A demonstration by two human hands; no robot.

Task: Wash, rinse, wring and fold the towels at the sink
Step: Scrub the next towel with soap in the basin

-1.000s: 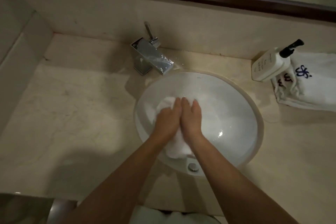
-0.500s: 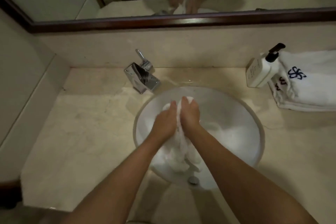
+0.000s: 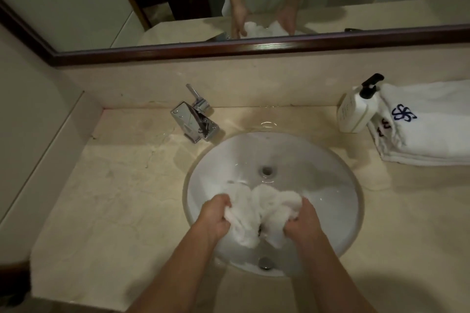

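Note:
A wet white towel lies bunched in the near half of the round white sink. My left hand grips the towel's left end with curled fingers. My right hand grips its right end the same way. The two hands are apart, with the crumpled cloth stretched between them above the basin floor. The drain shows beyond the towel.
A chrome faucet stands at the sink's back left, no water running. A white pump bottle and a stack of folded white towels sit on the beige counter at the right. A mirror runs along the back wall.
My hands were pressed together on the towel; now they have moved apart and nearer to me, spreading the towel between them. The camera has tilted up, showing more mirror.

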